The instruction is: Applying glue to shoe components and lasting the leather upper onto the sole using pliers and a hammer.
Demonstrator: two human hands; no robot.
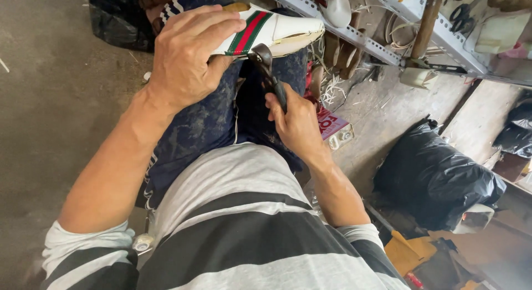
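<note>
Left hand: my left hand (185,57) is clamped over the white leather shoe with a green and red stripe (265,28), upper middle of the frame, pinning it on my knee.
Right hand: my right hand (296,123) is wrapped around the handles of the dark metal pincers (269,74); their head meets the shoe's underside, just right of my left hand.
Count: one shoe, one pair of pincers, two black plastic bags (435,176) that I can count, lower right and upper left.
Labels: one red and white printed card (331,123) lies on the floor, just right of my right hand.
Rack: a grey slotted metal shelf (360,34) crosses the top right.
</note>
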